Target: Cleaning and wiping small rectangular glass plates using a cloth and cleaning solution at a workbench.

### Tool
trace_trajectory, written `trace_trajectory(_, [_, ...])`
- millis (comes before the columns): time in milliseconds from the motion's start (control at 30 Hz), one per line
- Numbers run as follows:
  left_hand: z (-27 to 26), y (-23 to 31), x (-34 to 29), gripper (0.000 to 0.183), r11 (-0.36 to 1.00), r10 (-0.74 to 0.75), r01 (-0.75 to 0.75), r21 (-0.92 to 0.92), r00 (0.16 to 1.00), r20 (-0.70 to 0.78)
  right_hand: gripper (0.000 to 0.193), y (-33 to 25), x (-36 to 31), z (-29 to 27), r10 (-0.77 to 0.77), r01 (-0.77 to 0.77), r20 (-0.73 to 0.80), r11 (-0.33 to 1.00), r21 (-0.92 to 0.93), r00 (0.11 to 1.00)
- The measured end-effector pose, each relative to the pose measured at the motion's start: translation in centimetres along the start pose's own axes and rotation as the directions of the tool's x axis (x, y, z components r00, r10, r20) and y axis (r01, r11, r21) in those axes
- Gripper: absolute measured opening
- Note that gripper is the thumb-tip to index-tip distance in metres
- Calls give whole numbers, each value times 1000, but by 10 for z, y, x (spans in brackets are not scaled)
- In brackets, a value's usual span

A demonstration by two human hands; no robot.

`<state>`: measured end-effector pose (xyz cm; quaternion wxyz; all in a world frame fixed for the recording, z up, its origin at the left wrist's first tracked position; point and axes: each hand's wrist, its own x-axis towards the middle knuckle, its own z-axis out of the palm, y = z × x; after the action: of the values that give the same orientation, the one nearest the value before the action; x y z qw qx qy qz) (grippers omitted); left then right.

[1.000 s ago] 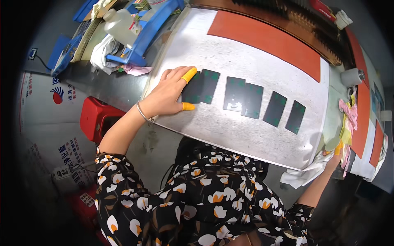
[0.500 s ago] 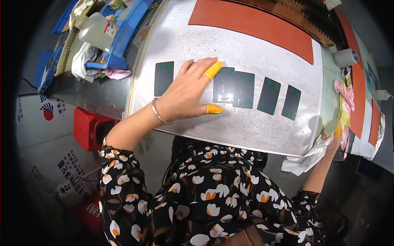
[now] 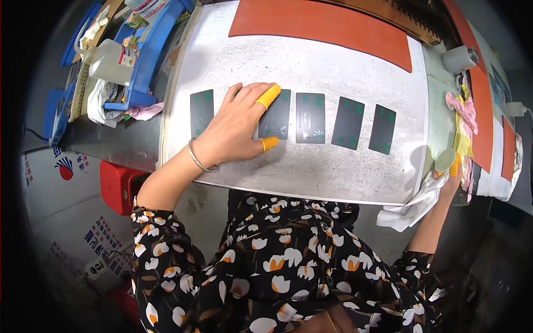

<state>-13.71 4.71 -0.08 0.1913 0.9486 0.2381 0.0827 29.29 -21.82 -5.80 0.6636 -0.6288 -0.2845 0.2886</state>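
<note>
Several black cards with green print lie in a row on the white board (image 3: 250, 177). My left hand (image 3: 239, 119), with yellow finger cots on thumb and index finger, spans one black card (image 3: 277, 116), fingertips at its upper and lower edges. The palm and other fingers hide the board beneath. Left of the hand is another card (image 3: 201, 105). Three more cards (image 3: 310, 119) lie to the right, set apart from each other. At the right edge my right hand (image 3: 451, 180), also in yellow cots, closes around a white cloth (image 3: 408, 213) and a pale round piece (image 3: 444, 160); its grip is partly hidden.
A red-orange sheet (image 3: 322, 30) covers the board's far side, below a dark wooden rack (image 3: 388, 16). On the left are a blue tray (image 3: 145, 72), a translucent jug (image 3: 111, 62) and a red stool (image 3: 117, 186). Pink and yellow cloths (image 3: 462, 125) hang along the right, near a grey cylinder (image 3: 459, 58).
My left hand has slid its card slightly left, so a gap now separates it from the neighbouring card. The whole view has shifted a little. My right hand keeps its place.
</note>
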Motion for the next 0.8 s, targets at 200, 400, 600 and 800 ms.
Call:
trace_trajectory(200, [15,18,19,77,997,70,-68,26,996,-63,24,-3,1,4,-20,17,62,999,45,998])
trace_trajectory(400, [17,19,34,70,992,125,-125,16,992,8,24,0,-1,6,11,-10,-8,996,90,1000])
trace_trajectory(600, [31,37,53,76,990,144,-144,0,989,-35,24,-5,-3,9,-16,15,1,999,37,1000])
trace_trajectory(800, [47,49,68,72,975,221,-220,27,974,-49,25,-1,-5,10,-12,14,-58,999,39,998])
